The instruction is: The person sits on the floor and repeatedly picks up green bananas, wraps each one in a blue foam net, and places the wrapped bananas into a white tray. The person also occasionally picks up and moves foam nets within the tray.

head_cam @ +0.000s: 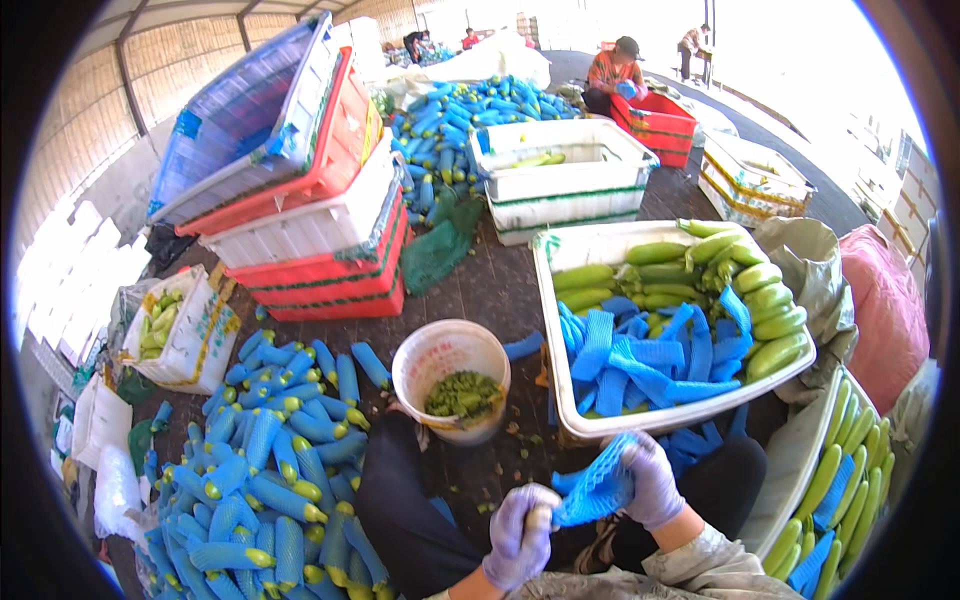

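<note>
A blue foam net sleeve is stretched between my two gloved hands, low at the centre right. My left hand pinches its left end, and my right hand grips its upper right part. Beyond them stands a white crate of green zucchini with loose blue net sleeves heaped on top. To the left lies a large pile of zucchini in blue net sleeves. A white bucket holding green trimmings stands between the pile and the crate.
Stacked red, white and blue crates rise at the back left. Another crate of zucchini sits at my right. White crates and a second sleeved pile lie farther back, where a person sits by a red crate.
</note>
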`<action>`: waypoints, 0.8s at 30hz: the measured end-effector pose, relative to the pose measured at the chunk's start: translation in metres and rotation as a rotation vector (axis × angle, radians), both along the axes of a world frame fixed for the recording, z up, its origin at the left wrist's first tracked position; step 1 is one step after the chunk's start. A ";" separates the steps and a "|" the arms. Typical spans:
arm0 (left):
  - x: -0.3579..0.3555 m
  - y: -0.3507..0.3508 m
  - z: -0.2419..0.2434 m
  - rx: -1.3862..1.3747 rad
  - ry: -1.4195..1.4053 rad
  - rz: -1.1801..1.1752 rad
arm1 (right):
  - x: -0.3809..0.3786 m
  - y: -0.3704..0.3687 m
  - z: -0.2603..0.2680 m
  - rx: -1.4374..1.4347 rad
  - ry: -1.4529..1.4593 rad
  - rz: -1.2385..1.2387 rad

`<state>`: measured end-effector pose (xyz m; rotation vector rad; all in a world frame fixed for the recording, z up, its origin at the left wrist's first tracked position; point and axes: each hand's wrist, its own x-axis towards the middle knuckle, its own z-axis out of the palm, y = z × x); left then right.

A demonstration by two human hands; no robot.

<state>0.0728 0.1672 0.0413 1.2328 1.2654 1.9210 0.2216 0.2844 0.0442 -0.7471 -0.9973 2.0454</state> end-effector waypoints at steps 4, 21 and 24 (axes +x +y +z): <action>0.001 0.028 0.060 0.466 -0.137 -0.371 | -0.041 0.002 0.023 0.848 -0.552 -0.047; -0.151 0.107 -0.040 -0.514 1.295 0.285 | 0.002 0.456 -0.089 0.950 -1.993 0.017; -0.154 0.116 -0.035 -0.499 1.172 0.248 | 0.018 0.459 -0.119 1.170 -2.013 -0.033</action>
